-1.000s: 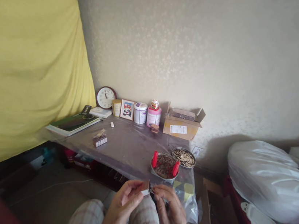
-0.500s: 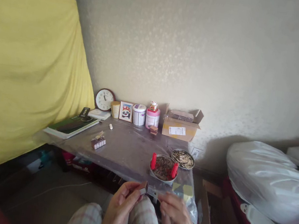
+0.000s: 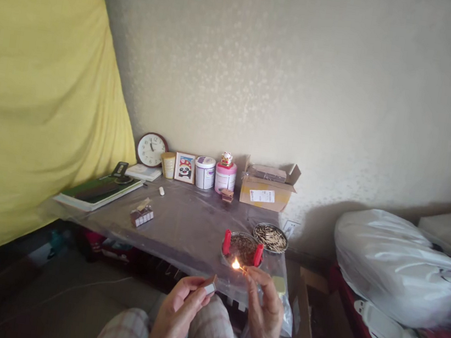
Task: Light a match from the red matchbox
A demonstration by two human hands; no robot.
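My left hand is closed around a small matchbox, above my knees at the table's front edge. Between thumb and forefinger, my right hand pinches a match that burns with a bright flame at its left tip. Just behind the flame sits a round metal tin with dark grainy contents. Two red candles, a left one and a right one, stand upright in it. A second round tin behind it holds many matchsticks.
On the table lie a pack of matchboxes and a green book. Along the wall stand a clock, a panda picture, two canisters and a cardboard box. White bags are at right.
The match in my right hand now burns. That hand has risen and moved slightly away from the matchbox. The view has shifted a little to the right.
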